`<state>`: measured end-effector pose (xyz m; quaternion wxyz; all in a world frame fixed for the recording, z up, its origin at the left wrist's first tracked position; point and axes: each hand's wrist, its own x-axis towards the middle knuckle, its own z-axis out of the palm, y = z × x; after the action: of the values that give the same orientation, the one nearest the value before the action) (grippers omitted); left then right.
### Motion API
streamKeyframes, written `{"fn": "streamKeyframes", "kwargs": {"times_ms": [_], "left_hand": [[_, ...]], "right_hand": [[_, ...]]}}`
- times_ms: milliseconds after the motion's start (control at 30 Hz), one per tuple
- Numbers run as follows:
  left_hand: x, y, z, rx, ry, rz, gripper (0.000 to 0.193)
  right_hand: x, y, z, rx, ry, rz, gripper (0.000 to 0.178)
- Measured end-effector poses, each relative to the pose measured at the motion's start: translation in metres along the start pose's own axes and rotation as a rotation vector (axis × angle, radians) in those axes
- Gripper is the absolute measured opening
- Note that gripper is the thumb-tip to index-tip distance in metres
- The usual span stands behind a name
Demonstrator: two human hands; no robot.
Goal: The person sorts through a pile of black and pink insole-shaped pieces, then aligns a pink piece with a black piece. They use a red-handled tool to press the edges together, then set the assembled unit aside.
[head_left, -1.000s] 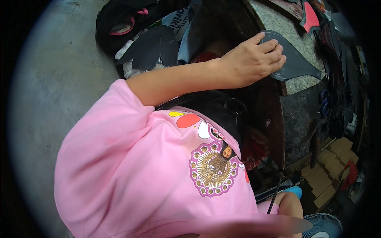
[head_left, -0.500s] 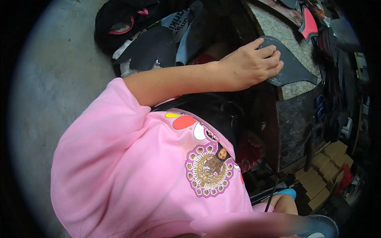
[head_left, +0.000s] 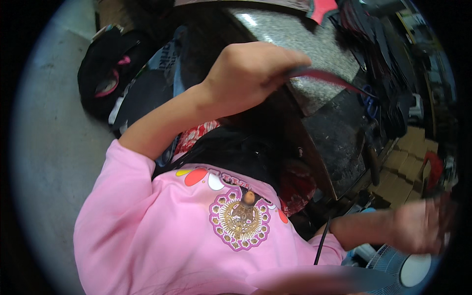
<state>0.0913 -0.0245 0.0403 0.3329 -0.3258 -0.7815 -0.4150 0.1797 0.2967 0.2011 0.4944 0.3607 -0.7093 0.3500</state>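
My left hand [head_left: 250,73] is raised over the near edge of the stone-topped work table, its fingers closed on a flat cut piece [head_left: 332,78]. This piece is dark grey on one face and red on the other. It is seen nearly edge-on, curving down to the right from my fingers. My right hand [head_left: 423,226] is at the far lower right, beside a fan [head_left: 413,270]. Motion smears its fingers, so I cannot tell whether it holds anything.
A speckled stone slab [head_left: 295,39] lies on the dark table [head_left: 339,142]. A red-pink cut piece [head_left: 323,11] and stacked dark sheets [head_left: 388,64] are at its far side. Brown boxes [head_left: 400,167] stand right. A black bag [head_left: 105,73] rests on the left.
My left hand has lifted the cut piece off the slab and tilted it, showing its red face. My right hand has come into view at lower right. The view has shifted.
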Motion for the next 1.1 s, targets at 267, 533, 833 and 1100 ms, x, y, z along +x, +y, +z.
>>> {"fn": "streamKeyframes", "kwargs": {"times_ms": [267, 533, 833, 1100], "left_hand": [[0.042, -0.018, 0.030, 0.114, -0.152, -0.179, 0.038], [0.044, -0.036, 0.050, 0.221, -0.147, 0.014, 0.046], [0.060, -0.015, 0.077, 0.087, -0.202, 0.195, 0.033], [0.060, -0.014, 0.076, 0.167, -0.202, 0.251, 0.013]], "right_hand": [[-0.044, 0.113, 0.067, -0.082, -0.087, 0.416, 0.010], [-0.093, 0.121, 0.120, -0.037, -0.515, 0.537, 0.014], [-0.098, 0.109, 0.119, 0.224, -0.517, 0.643, 0.020], [-0.097, 0.106, 0.118, 0.323, -0.541, 0.658, 0.019]]}}
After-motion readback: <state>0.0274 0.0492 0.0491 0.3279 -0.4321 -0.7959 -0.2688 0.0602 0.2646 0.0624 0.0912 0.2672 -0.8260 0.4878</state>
